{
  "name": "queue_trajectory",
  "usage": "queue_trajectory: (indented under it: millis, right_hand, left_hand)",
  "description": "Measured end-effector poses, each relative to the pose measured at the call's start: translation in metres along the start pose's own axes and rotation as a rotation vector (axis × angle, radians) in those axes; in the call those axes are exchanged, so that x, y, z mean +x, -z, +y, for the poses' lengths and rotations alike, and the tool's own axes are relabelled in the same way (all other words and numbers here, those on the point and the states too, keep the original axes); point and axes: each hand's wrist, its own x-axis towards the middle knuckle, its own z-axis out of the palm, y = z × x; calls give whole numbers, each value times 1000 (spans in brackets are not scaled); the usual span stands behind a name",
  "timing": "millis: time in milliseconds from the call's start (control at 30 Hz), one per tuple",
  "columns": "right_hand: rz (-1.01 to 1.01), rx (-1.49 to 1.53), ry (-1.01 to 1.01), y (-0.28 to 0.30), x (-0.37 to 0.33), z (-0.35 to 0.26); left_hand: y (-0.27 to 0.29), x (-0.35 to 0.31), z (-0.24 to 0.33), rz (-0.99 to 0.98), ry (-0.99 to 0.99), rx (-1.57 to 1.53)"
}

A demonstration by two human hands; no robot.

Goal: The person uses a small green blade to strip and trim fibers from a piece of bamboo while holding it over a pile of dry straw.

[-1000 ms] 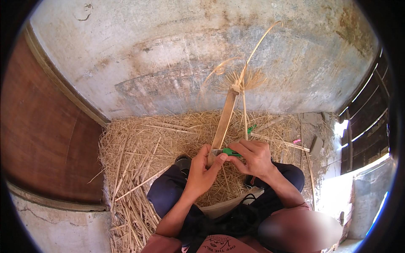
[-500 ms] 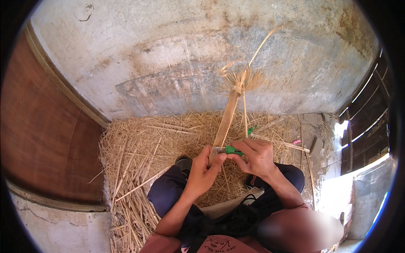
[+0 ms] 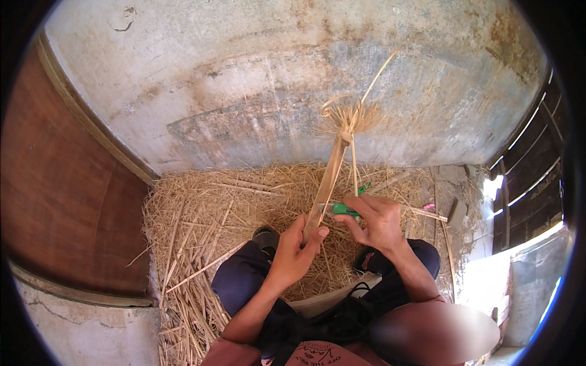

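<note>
Evidently partway: wooden strip (image 3: 330, 175), centre of frame, bears curled shavings (image 3: 350, 119) at its far end; near stretch looks unsplit, amount left unclear. Left hand (image 3: 296, 246): grip closed round near end. Right hand (image 3: 377, 224): closed on green-handled knife (image 3: 345, 210), blade at strip.

The left hand (image 3: 294, 247) grips between thumb and curled fingers; the right hand (image 3: 376, 223), closed too, sits just beyond its thumb. Left forearm (image 3: 253, 312) and right forearm (image 3: 416, 276) converge upward.
</note>
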Motion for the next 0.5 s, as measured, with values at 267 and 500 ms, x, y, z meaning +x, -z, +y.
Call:
queue_trajectory:
  millis: [267, 500]
  right_hand:
    - [22, 14, -45, -1, 2, 10]
    - [26, 16, -61, 0, 5, 14]
  left_hand:
    - [3, -4, 3, -32, 66, 18]
    - [4, -4, -1, -38, 58, 15]
